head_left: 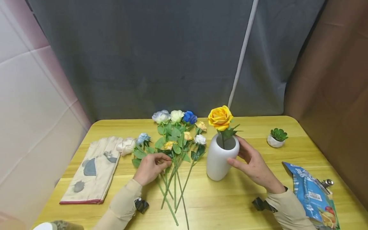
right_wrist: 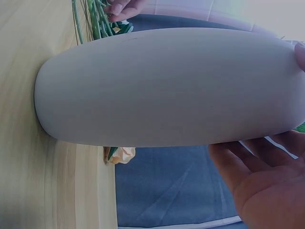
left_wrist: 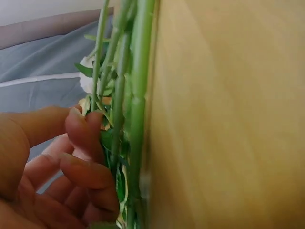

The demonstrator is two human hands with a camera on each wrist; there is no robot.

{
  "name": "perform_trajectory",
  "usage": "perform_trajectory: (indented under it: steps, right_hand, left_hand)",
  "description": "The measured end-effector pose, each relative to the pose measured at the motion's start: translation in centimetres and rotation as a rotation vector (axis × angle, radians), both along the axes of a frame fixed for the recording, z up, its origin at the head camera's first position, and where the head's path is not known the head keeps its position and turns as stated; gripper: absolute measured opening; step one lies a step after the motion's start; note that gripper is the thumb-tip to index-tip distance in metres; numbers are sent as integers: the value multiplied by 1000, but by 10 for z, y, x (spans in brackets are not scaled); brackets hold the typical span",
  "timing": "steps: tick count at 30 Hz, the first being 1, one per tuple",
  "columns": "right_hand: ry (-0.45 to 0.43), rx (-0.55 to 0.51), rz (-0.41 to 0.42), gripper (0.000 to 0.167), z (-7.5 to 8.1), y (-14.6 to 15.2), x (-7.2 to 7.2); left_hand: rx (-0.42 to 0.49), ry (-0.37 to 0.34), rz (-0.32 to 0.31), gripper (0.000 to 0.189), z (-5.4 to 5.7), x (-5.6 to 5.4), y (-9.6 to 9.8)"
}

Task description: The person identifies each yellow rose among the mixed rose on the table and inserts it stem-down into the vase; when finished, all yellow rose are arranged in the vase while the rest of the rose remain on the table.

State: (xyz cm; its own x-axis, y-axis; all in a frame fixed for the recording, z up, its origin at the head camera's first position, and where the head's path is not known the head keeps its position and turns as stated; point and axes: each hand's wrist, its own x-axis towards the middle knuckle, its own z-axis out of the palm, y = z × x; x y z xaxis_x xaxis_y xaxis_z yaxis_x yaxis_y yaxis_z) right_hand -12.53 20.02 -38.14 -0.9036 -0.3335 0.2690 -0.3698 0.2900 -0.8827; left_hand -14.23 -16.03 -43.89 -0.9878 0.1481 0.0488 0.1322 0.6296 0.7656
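From the near side of the white vase, the head camera looks forward and down from above. Left of the vase, the left wrist camera faces low along nearby flower stems, its picture sideways; at the vase's near right, the right wrist camera, also sideways, looks very closely at its wall. The head and right wrist views share the vase, the stems and the left hand.

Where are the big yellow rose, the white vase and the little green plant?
Big yellow rose (head_left: 220, 118), head view: middle of the bloom.
White vase (head_left: 217, 165), head view: front of its body.
Little green plant (head_left: 278, 134), head view: on its leaves.
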Motion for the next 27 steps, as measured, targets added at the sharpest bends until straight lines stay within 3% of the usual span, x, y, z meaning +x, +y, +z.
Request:
perform_trajectory:
  steps: [8, 19, 27]
  right_hand:
    - [-3, -9, -1, 65, 1, 0, 0]
    - [-8, 5, 2, 66, 2, -2, 0]
    - [-16, 4, 0, 67, 2, -3, 1]
  left_hand:
    - [-84, -19, 4, 12, 1, -2, 14]
    - [-157, -41, 70, 25, 5, -6, 25]
    - [-57, -173, 81, 21, 4, -9, 19]
